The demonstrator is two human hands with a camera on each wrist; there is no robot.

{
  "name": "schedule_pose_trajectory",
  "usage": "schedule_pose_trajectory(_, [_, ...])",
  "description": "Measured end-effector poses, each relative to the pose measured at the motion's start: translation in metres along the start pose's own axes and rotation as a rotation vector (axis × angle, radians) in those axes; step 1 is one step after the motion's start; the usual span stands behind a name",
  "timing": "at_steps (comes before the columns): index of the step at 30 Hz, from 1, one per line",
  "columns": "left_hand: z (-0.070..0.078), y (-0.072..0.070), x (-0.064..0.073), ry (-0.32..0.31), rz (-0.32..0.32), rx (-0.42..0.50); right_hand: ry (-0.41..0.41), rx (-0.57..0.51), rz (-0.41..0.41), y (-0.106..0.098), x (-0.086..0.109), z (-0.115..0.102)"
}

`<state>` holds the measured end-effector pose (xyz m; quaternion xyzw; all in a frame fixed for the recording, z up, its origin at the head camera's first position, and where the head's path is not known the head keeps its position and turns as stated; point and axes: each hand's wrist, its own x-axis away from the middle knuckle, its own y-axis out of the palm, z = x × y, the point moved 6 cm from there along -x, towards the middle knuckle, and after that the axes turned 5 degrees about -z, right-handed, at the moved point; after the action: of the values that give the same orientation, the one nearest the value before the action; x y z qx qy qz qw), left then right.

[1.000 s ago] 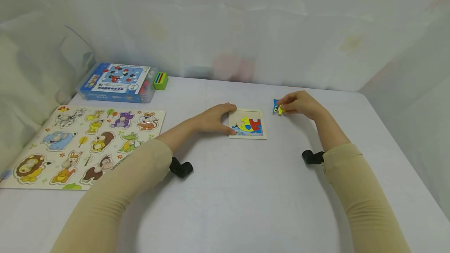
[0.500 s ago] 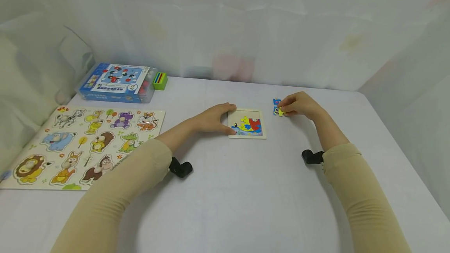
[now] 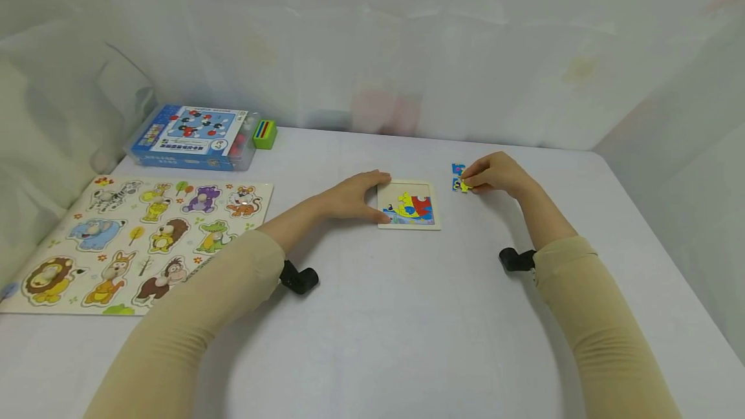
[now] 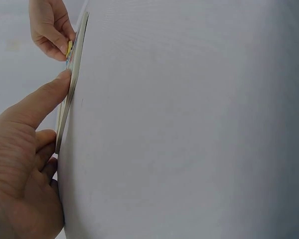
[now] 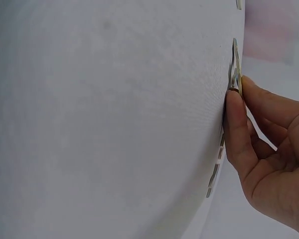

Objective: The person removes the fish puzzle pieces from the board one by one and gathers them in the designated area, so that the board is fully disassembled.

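A small square wooden puzzle tray (image 3: 409, 227) lies flat in the middle of the table, with red, yellow and blue pieces fitted in its nearer part. My left hand (image 3: 350, 197) is at the tray's left side, thumb and index finger spread wide. In the left wrist view the thumb touches the tray's edge. To the tray's right, my right hand (image 3: 499, 174) pinches a blue-and-yellow puzzle piece (image 3: 457, 185) between thumb and fingertips. In the right wrist view this piece (image 5: 238, 64) looks tilted. Another blue piece (image 3: 456, 167) lies just behind it, partly covered by the fingers.
A large animal puzzle board (image 3: 130, 277) lies at the left, partly under my left sleeve. Behind it stand a blue boxed set (image 3: 192, 138) and a small green block (image 3: 264, 135) with coloured stripes. White cloth (image 3: 495, 50) hangs along the table's back.
The blue-and-yellow piece has shifted slightly toward me with my right hand, and more of the blue piece behind it shows. My left hand and the tray stay in place.
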<state>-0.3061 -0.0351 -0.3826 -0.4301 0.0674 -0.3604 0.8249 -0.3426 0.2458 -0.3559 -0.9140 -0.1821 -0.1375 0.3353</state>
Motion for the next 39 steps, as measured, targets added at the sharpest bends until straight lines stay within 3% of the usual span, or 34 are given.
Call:
schedule_pose_trajectory(11, [-0.001, 0.000, -0.001, 0.017, 0.002, 0.013, -0.008, 0.047, 0.023, -0.001, -0.001, -0.001])
schedule_pose_trajectory(20, [0.000, 0.001, -0.002, 0.019, -0.001, 0.005, -0.017, 0.104, 0.125, -0.006, 0.004, -0.008])
schedule_pose_trajectory(31, [0.002, 0.000, 0.000, 0.001, 0.010, 0.022, -0.055, 0.122, 0.055, 0.017, 0.003, -0.032])
schedule_pose_trajectory(39, [0.003, 0.000, -0.003, -0.024, 0.027, 0.041, -0.129, 0.142, -0.023, 0.042, 0.002, -0.051])
